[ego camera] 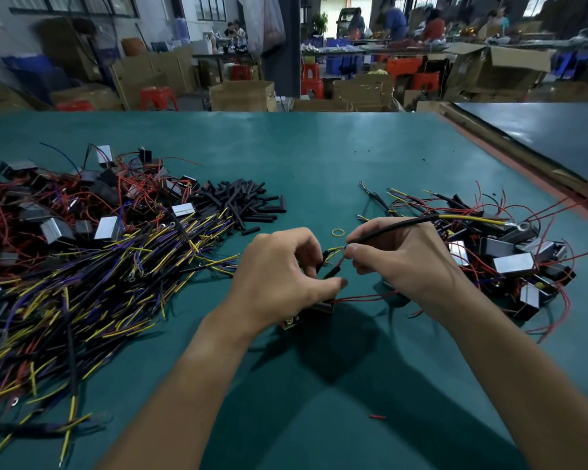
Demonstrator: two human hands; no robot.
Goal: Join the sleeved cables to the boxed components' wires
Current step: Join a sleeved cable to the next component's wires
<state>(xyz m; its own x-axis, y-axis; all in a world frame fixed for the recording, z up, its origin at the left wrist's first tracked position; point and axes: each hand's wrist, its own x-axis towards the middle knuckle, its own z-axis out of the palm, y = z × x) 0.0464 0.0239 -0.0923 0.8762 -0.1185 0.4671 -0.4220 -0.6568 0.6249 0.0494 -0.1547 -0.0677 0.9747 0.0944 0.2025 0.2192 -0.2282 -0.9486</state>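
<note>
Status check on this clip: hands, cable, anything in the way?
Both grips closed: left hand on wire from the box, right hand on cable. Ends meet between the hands. A rubber band lies beyond, nothing blocking.

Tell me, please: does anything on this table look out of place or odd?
A short red scrap lies alone on the green mat, apart from everything else. A yellow rubber band also lies loose by itself.

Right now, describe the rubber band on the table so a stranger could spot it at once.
On the green table, look just beyond the gap between left hand and right hand. The rubber band lies there: the only closed yellow loop, lying alone.
</note>
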